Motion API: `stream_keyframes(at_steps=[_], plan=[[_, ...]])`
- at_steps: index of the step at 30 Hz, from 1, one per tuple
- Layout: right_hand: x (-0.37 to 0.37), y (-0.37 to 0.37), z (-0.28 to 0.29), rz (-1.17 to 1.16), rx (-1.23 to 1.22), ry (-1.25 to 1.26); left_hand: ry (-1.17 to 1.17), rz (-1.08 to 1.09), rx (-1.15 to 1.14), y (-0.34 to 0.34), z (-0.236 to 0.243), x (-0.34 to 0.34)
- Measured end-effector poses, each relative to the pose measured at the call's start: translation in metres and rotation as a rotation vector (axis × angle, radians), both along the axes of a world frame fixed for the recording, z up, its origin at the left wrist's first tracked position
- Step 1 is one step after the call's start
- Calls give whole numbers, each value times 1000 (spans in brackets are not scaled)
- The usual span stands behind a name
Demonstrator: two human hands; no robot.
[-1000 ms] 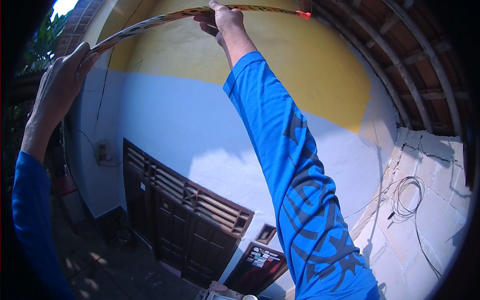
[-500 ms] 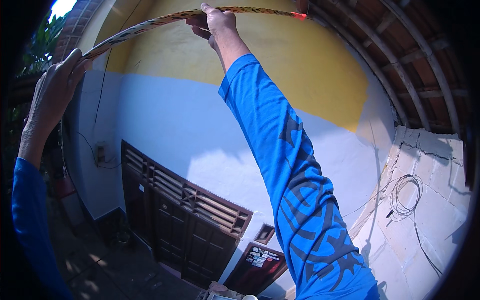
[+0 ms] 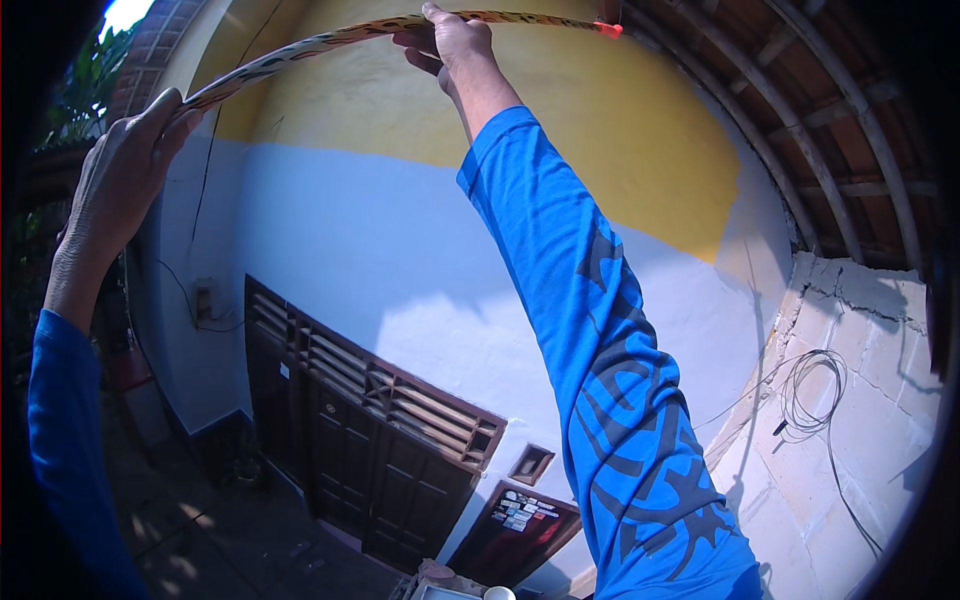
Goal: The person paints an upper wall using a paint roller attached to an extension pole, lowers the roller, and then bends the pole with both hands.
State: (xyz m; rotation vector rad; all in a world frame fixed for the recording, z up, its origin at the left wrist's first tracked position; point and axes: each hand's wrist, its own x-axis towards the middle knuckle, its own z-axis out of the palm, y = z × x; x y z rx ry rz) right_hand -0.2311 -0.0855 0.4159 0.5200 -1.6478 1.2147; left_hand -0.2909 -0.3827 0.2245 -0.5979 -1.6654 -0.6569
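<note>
both hands pinch a tape measure [image 3: 330, 40] overhead against the wall [image 3: 400, 250]: left hand [image 3: 125, 190] on its near end, right hand [image 3: 455, 45] midway; beyond that grip the unsupported span could sag and slip

Two raised hands, left [image 3: 125, 165] and right [image 3: 455, 45], meet one long thin yellow measuring strip [image 3: 330, 38]; one dark wooden slatted door [image 3: 370, 435] and one coiled wire [image 3: 815, 385] beyond.

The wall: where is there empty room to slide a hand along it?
Free: the yellow wall between the right hand and the roof beams, and the white band above the door. Crowded: by the cable coil, and along the tape both hands hold.
</note>
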Motion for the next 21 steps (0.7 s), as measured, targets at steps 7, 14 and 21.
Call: stream_keyframes(at_steps=[7, 14, 21], plan=[[6, 1, 15, 8, 14, -26, 42, 33, -25, -3, 12, 12], [-1, -9, -5, 30, 9, -27, -51, 21, -1, -13, -3, 6], [-1, 8, 23, -1, 0, -77, 28, 17, -31, -4, 16, 12]])
